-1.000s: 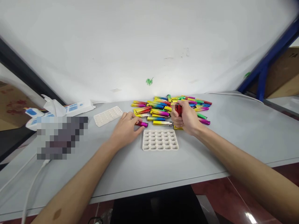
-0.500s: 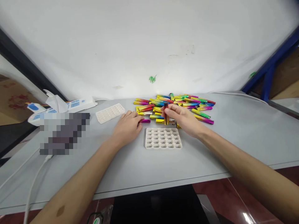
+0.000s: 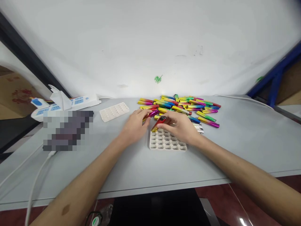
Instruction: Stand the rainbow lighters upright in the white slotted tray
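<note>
My right hand point(image 3: 182, 128) pinches a shiny red and gold lighter point(image 3: 158, 123), tilted with its dark top up. Its gold lower end is at the far left corner of a white tray with rows of holes point(image 3: 168, 149); whether it sits inside a hole I cannot tell. My left hand point(image 3: 134, 128) grips a purple and gold lighter point(image 3: 153, 114) between thumb and fingers, just left of the tray's far corner. Behind both hands lies a loose heap of metallic, many-coloured lighters point(image 3: 185, 106). The right hand covers part of the tray's far side.
A second white tray point(image 3: 114, 111) lies further left. Beyond it are a white power strip with plugs point(image 3: 80, 101), a blurred dark device point(image 3: 68, 130) and a white cable point(image 3: 35, 185). The wall point(image 3: 131, 47) rises behind the grey table point(image 3: 127, 175).
My right hand has brought the red and gold lighter down to the tray's far left corner, tilting it. The left hand has raised the purple lighter from the table. The view has shifted slightly.
</note>
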`<control>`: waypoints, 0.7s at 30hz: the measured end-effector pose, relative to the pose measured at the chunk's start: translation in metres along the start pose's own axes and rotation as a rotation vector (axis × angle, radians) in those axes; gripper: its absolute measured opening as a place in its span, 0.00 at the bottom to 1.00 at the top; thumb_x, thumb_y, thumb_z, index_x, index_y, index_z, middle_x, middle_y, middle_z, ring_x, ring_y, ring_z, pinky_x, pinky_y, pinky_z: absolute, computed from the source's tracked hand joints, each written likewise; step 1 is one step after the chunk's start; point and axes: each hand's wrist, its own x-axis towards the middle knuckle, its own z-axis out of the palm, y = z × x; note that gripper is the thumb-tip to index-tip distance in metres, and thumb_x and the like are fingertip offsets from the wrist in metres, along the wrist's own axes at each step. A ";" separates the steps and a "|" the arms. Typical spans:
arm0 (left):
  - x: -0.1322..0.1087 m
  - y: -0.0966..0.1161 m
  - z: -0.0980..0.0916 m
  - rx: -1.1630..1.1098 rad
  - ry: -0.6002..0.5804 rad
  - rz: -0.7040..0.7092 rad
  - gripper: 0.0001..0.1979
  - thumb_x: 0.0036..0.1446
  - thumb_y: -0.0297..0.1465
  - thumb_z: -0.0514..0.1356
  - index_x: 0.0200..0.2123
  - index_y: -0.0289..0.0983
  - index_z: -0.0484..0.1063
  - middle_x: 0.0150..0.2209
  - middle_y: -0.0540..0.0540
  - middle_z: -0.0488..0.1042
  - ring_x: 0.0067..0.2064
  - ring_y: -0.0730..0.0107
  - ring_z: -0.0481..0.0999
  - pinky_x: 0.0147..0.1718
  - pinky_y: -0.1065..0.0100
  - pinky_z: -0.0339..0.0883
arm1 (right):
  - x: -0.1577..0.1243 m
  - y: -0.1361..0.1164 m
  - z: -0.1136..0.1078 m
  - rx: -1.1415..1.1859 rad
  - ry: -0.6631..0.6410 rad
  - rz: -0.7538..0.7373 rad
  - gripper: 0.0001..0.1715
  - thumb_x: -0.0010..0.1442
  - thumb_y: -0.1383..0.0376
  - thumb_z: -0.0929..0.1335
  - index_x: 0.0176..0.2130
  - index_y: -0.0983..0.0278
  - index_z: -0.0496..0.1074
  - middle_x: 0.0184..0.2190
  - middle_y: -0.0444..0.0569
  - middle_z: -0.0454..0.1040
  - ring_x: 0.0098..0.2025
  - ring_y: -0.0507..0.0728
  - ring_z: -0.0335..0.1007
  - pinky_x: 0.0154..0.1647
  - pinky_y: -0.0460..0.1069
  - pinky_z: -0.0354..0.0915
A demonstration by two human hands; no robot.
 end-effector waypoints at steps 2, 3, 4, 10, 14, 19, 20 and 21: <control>-0.001 0.003 0.002 -0.024 0.006 0.024 0.15 0.65 0.31 0.51 0.51 0.40 0.71 0.49 0.45 0.76 0.50 0.59 0.74 0.51 0.57 0.68 | 0.000 -0.002 0.000 -0.129 -0.002 -0.082 0.13 0.63 0.54 0.68 0.38 0.61 0.71 0.33 0.48 0.74 0.33 0.56 0.69 0.35 0.51 0.64; -0.001 0.004 0.003 -0.036 0.010 0.035 0.15 0.65 0.30 0.51 0.51 0.41 0.71 0.49 0.45 0.76 0.50 0.60 0.74 0.50 0.58 0.69 | 0.001 -0.004 0.000 -0.191 -0.010 -0.112 0.12 0.65 0.55 0.67 0.38 0.62 0.70 0.34 0.48 0.73 0.34 0.56 0.69 0.35 0.52 0.63; -0.002 0.006 0.004 -0.046 0.014 0.043 0.15 0.65 0.30 0.51 0.51 0.40 0.71 0.49 0.45 0.76 0.50 0.60 0.75 0.50 0.58 0.69 | 0.001 -0.006 0.001 -0.247 -0.022 -0.130 0.11 0.67 0.57 0.65 0.38 0.62 0.69 0.35 0.49 0.73 0.35 0.57 0.68 0.35 0.52 0.62; -0.002 0.010 0.010 -0.023 0.020 0.036 0.17 0.59 0.23 0.51 0.49 0.39 0.72 0.48 0.45 0.77 0.50 0.58 0.75 0.50 0.57 0.69 | 0.003 -0.016 0.011 -0.435 -0.080 -0.088 0.09 0.68 0.61 0.62 0.38 0.63 0.66 0.39 0.54 0.72 0.38 0.59 0.69 0.31 0.51 0.57; -0.001 0.008 0.008 -0.042 0.043 -0.011 0.18 0.59 0.23 0.51 0.50 0.39 0.72 0.48 0.45 0.77 0.49 0.59 0.76 0.50 0.57 0.70 | 0.002 -0.011 0.010 -0.404 -0.095 -0.084 0.17 0.67 0.54 0.63 0.32 0.62 0.65 0.36 0.51 0.71 0.36 0.58 0.67 0.32 0.51 0.57; 0.000 0.010 0.003 -0.210 0.059 -0.026 0.15 0.63 0.27 0.52 0.50 0.41 0.71 0.50 0.46 0.78 0.50 0.62 0.77 0.50 0.59 0.71 | 0.002 -0.001 0.003 -0.130 0.161 0.119 0.19 0.68 0.50 0.60 0.37 0.61 0.65 0.33 0.47 0.71 0.32 0.55 0.65 0.31 0.51 0.57; 0.000 0.011 0.002 -0.252 0.061 -0.020 0.14 0.63 0.28 0.53 0.50 0.41 0.71 0.49 0.47 0.79 0.49 0.63 0.77 0.49 0.60 0.71 | 0.003 0.001 0.002 -0.071 0.205 0.136 0.18 0.68 0.50 0.61 0.40 0.61 0.65 0.33 0.47 0.71 0.31 0.55 0.65 0.31 0.50 0.57; 0.000 0.011 0.002 -0.288 0.061 -0.009 0.13 0.63 0.28 0.53 0.49 0.41 0.71 0.48 0.47 0.79 0.49 0.64 0.78 0.49 0.61 0.72 | 0.004 0.003 0.002 -0.022 0.225 0.134 0.17 0.67 0.50 0.62 0.43 0.61 0.66 0.33 0.46 0.71 0.31 0.55 0.65 0.31 0.50 0.58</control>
